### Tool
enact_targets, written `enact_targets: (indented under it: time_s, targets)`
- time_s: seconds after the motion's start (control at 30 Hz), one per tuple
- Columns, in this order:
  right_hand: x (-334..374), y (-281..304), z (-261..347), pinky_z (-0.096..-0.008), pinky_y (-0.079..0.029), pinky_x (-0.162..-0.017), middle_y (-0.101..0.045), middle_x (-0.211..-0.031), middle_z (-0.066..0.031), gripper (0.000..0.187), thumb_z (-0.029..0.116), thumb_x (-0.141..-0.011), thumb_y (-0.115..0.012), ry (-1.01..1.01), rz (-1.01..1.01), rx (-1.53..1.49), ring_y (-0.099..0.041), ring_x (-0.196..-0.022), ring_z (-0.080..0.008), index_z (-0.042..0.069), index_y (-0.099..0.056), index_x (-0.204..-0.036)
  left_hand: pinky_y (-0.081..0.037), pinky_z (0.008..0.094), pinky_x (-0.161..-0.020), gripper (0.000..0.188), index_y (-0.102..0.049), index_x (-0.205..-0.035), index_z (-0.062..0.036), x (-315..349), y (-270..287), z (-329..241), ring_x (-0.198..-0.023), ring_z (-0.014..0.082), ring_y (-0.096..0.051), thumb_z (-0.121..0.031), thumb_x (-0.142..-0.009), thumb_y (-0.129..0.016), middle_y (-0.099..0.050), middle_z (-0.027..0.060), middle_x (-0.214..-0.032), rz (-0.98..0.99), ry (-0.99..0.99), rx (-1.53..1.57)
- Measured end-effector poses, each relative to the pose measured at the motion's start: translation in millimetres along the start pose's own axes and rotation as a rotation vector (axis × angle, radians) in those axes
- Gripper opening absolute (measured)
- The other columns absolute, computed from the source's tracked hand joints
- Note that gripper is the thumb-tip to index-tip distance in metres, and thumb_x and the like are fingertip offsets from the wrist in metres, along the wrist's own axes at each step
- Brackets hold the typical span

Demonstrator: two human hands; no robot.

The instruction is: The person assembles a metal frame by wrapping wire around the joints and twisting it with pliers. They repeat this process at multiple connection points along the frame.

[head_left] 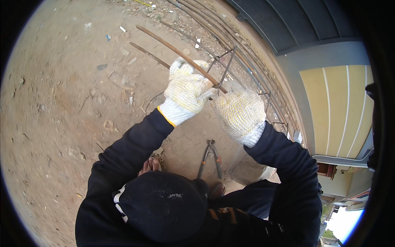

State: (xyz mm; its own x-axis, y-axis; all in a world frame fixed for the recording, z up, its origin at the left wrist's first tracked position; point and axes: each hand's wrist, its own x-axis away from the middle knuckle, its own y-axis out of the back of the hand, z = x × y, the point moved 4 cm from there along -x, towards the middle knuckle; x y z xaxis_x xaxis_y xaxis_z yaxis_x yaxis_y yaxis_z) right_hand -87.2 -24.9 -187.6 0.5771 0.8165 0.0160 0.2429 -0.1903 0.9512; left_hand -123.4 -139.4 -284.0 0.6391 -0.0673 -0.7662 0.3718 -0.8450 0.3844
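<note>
A rusty steel rod [164, 43] slants down from the upper left to my two gloved hands, with a second rod [148, 54] running beside it. My left hand [185, 91], in a white and yellow knit glove, is closed around the upper rod close to a bent steel stirrup [226, 70]. The stirrup meets the rod between my hands. Just right of this crossing, my right hand [240, 113], gloved alike, is closed with its back up, hiding its fingertips and whatever they grip. Pincers [210, 158] with orange-marked handles lie on the ground below my hands.
Long steel bars [224, 37] with more stirrups run along the wall side at the right. A dark ribbed metal gate [296, 20] and a yellow striped wall panel [337, 103] stand beyond. Bare dirt ground [61, 123] carries scattered debris. My feet are near the pincers.
</note>
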Motion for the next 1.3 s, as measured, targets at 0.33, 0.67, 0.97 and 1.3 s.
enact_targets:
  time_s: [0.33,0.67,0.97,1.3]
  targets:
    - [0,-26,5,-0.0386,-0.037,-0.053,-0.058,-0.067,-0.0113,0.020,0.015,-0.068,-0.064,0.291,0.188,0.309,-0.059,-0.064,-0.0246,-0.002,-0.066,-0.078,-0.035,0.0492,-0.099,0.020,-0.072,-0.093,-0.0132,-2,1,7,-0.108,0.0303,-0.055,-0.027,-0.079,-0.069,-0.064,0.0086,-0.107,0.129,-0.080,0.071]
    - [9,14,-8,-0.0400,-0.048,-0.054,-0.061,-0.067,-0.0133,0.043,0.042,-0.080,-0.069,-0.178,0.214,-0.032,-0.063,-0.062,-0.0293,0.000,-0.068,-0.089,-0.041,0.0454,-0.087,0.018,-0.073,-0.082,-0.0117,-9,0,5,-0.091,0.0328,-0.059,-0.029,-0.085,-0.068,-0.068,0.0105,-0.090,0.157,0.007,0.042]
    - [27,-35,-93,-0.0322,-0.054,-0.077,-0.073,-0.095,-0.0101,0.028,0.025,-0.090,-0.070,-0.664,0.382,-1.177,-0.069,-0.081,-0.0210,0.001,-0.072,-0.105,-0.038,0.0536,-0.096,0.028,-0.073,-0.077,-0.0097,-9,2,-2,-0.090,0.0316,-0.060,-0.035,-0.086,-0.064,-0.067,0.0104,-0.075,0.054,-0.062,0.033]
    - [1,-99,-89,-0.0309,-0.056,-0.058,-0.071,-0.098,-0.0190,0.030,0.016,-0.091,-0.067,-0.389,0.919,-1.964,-0.068,-0.069,-0.0198,-0.005,-0.065,-0.112,-0.039,0.0500,-0.091,0.021,-0.072,-0.077,-0.0102,-8,3,-5,-0.082,0.0304,-0.057,-0.028,-0.084,-0.065,-0.066,0.0088,-0.074,0.088,-0.052,-0.056]
